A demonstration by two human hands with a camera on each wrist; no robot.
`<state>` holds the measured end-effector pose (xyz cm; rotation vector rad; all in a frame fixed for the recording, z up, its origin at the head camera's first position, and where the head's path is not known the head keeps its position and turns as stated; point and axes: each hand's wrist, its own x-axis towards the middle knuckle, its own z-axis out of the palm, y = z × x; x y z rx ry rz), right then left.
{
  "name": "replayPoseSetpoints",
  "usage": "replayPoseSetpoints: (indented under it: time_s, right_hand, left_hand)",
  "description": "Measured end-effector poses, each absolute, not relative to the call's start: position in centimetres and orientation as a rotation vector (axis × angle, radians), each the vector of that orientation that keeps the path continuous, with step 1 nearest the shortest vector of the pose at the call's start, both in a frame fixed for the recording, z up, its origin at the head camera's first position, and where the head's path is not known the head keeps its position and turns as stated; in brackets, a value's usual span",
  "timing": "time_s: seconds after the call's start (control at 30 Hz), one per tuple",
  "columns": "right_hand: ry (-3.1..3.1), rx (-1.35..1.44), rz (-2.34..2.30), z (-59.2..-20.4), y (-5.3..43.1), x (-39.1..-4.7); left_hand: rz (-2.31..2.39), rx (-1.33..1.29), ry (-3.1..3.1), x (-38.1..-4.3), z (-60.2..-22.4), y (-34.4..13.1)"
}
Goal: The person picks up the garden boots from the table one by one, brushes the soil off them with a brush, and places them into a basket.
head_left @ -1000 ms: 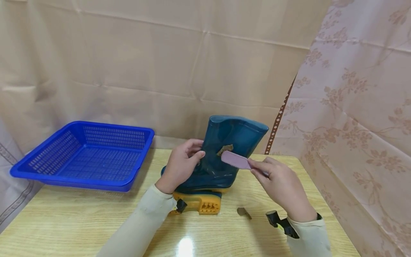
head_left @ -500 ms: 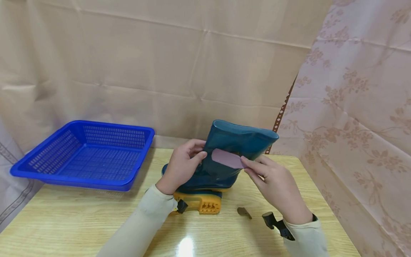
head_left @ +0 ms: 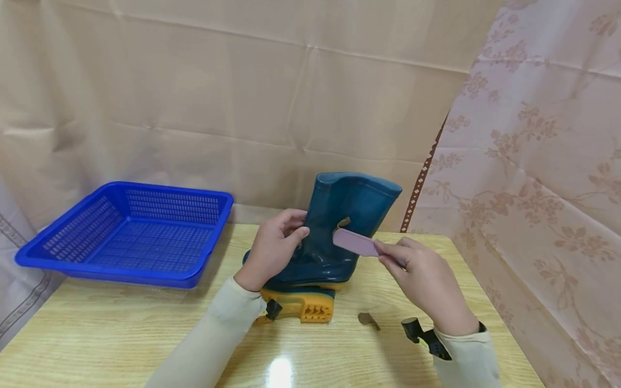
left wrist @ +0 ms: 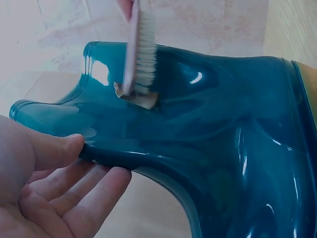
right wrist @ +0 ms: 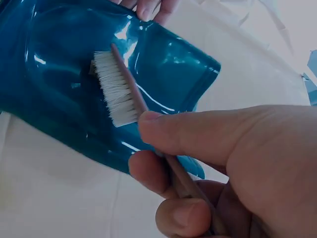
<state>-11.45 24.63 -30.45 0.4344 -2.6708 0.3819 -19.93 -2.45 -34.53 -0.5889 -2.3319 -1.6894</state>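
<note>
A glossy teal rain boot (head_left: 335, 242) stands with its shaft leaning slightly right. My left hand (head_left: 275, 245) grips the shaft's left edge, thumb in front and fingers behind. My right hand (head_left: 427, 275) holds a brush (head_left: 355, 242) with a mauve back and white bristles (right wrist: 115, 89) against the shaft. Right by the bristles, a brown patch (head_left: 344, 222) sits on the boot; in the left wrist view it looks like a loose-edged flake (left wrist: 143, 100). Under the upright boot lies a second one, its yellow sole (head_left: 315, 308) facing me.
On the left of the wooden table (head_left: 121, 334) stands a blue plastic basket (head_left: 194, 279). A small brown piece (head_left: 366, 319) lies on the tabletop in front of the boots. Beige cloth (head_left: 218, 108) hangs behind, and a floral curtain (head_left: 548, 188) borders the right side.
The brush swept left over the brown patch, then came back right. The boot's shaft bent right under it and rose again. Less of the patch shows now. My left hand has stayed nearly still.
</note>
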Motion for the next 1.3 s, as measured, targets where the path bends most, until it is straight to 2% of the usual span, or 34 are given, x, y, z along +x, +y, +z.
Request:
replayPoseSetpoints:
  time_s: [0.4,0.97,1.3]
  right_hand:
    - [-2.556,0.611,0.458,-30.4,24.2,-11.2]
    - [-2.429,0.594,0.485,-31.4,23.6,-12.5]
    - [-2.626,0.432,0.440,-31.1,23.8,-12.3]
  left_hand:
    - [-1.723,-0.629,-2.295,-19.8,-34.6,-2.4]
    - [-1.725,-0.610,-2.323,-19.8,-34.6,-2.3]
    - [-1.724,-0.565,-2.353,-20.4,-34.7,-2.5]
